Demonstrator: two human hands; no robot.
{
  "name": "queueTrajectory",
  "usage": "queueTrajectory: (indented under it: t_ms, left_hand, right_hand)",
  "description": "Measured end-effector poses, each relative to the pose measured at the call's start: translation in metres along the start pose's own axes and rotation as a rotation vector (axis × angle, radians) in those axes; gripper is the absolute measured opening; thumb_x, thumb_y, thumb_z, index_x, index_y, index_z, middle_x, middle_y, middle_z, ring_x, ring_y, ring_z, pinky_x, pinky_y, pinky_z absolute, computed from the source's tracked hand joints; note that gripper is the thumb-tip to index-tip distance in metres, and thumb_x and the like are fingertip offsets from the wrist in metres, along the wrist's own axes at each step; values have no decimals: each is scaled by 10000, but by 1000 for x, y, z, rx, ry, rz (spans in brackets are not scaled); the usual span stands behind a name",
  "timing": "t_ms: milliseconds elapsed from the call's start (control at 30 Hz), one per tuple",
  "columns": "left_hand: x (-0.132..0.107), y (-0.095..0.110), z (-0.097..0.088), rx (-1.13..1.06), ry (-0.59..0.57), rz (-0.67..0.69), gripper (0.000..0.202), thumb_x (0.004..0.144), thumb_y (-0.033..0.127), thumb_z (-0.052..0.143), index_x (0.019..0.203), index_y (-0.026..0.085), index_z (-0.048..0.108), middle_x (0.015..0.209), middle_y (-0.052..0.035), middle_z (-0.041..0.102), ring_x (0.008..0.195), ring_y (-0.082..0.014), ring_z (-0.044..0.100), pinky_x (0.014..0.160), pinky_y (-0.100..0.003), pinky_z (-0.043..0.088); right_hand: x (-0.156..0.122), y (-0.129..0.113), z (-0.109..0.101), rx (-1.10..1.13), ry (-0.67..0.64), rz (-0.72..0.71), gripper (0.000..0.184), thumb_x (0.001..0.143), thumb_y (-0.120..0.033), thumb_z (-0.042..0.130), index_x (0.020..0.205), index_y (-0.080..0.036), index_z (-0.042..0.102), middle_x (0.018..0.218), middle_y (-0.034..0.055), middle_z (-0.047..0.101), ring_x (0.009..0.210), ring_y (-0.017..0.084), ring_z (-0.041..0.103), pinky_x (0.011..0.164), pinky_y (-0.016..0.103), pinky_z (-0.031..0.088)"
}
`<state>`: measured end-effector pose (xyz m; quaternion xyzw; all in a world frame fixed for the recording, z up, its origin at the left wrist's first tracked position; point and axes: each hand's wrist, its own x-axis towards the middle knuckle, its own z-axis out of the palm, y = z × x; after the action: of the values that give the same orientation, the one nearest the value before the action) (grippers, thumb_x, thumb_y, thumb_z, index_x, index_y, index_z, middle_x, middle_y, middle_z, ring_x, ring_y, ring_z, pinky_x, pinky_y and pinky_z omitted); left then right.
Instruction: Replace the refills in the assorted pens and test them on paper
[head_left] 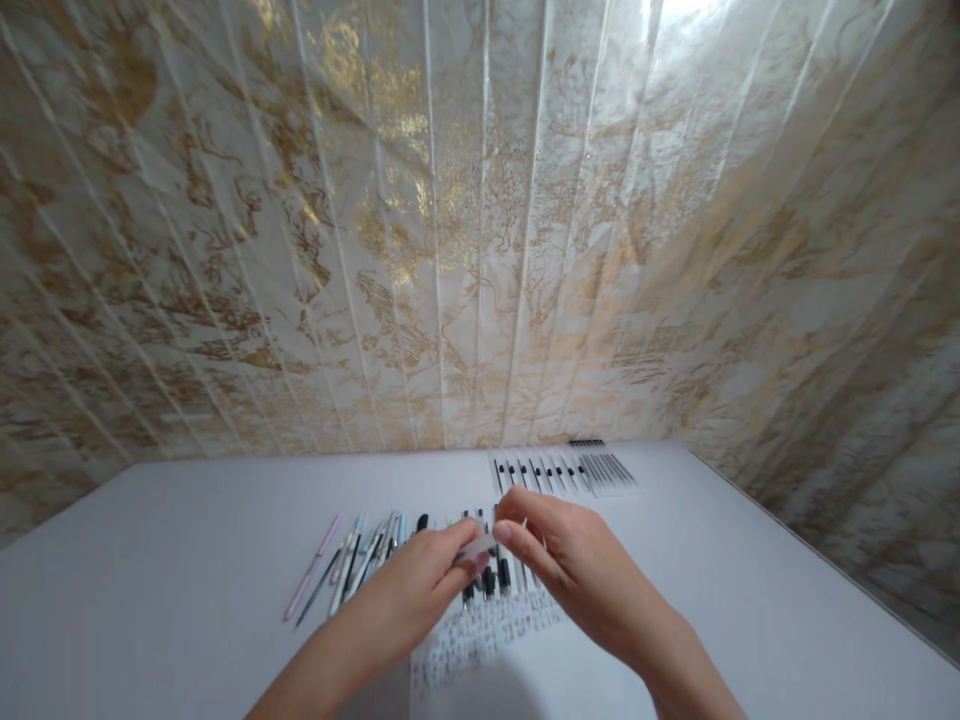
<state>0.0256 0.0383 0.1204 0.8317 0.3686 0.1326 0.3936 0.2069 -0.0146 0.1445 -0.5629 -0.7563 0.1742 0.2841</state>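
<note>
My left hand (431, 560) pinches a short, whitish, translucent strip-like piece (478, 547) between thumb and fingers; blur hides what kind of thing it is. Close by on the right, my right hand (562, 550) has its thumb and forefinger drawn together at the far end of that piece, and I cannot tell what, if anything, is between them. Below and behind both hands lie several pens with black parts (504, 575), partly covered by the fingers. A sheet of paper with dark handwriting (469, 640) lies under the hands.
Several pastel and dark pens lie in a loose group, with a pink pen (313, 567) outermost left. Farther back, a row of slim black-and-white pens (536, 475) sits beside thin dark refill-like sticks (611, 470). The white table (187, 580) meets a gold-patterned curtain (450, 250).
</note>
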Motion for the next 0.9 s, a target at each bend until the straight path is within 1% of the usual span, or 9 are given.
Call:
queueTrajectory:
  t_ms: [100,267,333,433,533,667,733,800,900]
  left_hand:
    - [-1,-1,-1,39,-1,-10,294,957,449,357,759,238,409,707,48,487,665,-164,475,620,-259,290]
    - [-1,-6,1,67,19,22,256,958,420,365,799,236,444,744,27,543,697,-178,508,633,-265,298]
    - [0,-8,2,86,17,11,253,956,404,372,768,241,413,712,41,511,677,-172,497,610,-258,286]
    - [2,-10,3,98,10,1,254,957,402,373,761,242,395,706,48,503,666,-169,498,598,-255,278]
    - [2,-10,3,100,10,5,236,957,393,371,791,237,434,738,30,549,689,-180,518,615,-261,289]
    - [2,-6,0,103,6,-21,183,943,336,374,804,235,436,737,29,532,695,-184,511,622,-265,287]
    - [2,-5,-1,100,12,-26,207,944,343,373,767,239,398,719,40,495,681,-177,498,613,-262,281]
    - [3,-6,-1,96,12,-20,231,950,362,369,754,240,383,717,43,489,679,-175,497,608,-260,278]
    - [3,-9,1,96,12,-11,226,953,371,371,779,236,421,739,30,536,699,-182,517,618,-262,290]
  right_hand:
    - [0,-2,4,-21,20,-24,230,978,-357,427,785,-231,441,702,-28,525,619,138,471,589,224,302]
    - [4,3,10,2,-24,47,482,999,-467,307,585,-222,315,505,-61,315,469,118,317,512,247,217]
    - [3,4,6,44,-23,48,477,998,-491,301,612,-221,374,533,-54,381,499,123,368,523,239,246]
    - [1,3,2,63,-11,5,285,985,-423,398,783,-230,459,707,-29,533,633,140,483,589,227,319]
    - [4,4,7,22,-5,7,325,986,-372,394,694,-227,390,638,-45,462,579,129,430,561,228,293]
    - [7,8,12,32,-9,79,494,1002,-462,302,571,-220,309,502,-63,317,474,117,322,514,246,232]
    - [5,7,9,58,5,67,471,1004,-474,293,618,-221,382,549,-51,405,516,126,395,539,237,274]
    - [3,5,6,64,14,16,331,1001,-425,350,758,-227,455,686,-31,517,621,141,478,594,230,321]
    - [4,4,10,2,17,-5,245,987,-353,395,775,-234,418,712,-30,512,632,143,470,596,232,310]
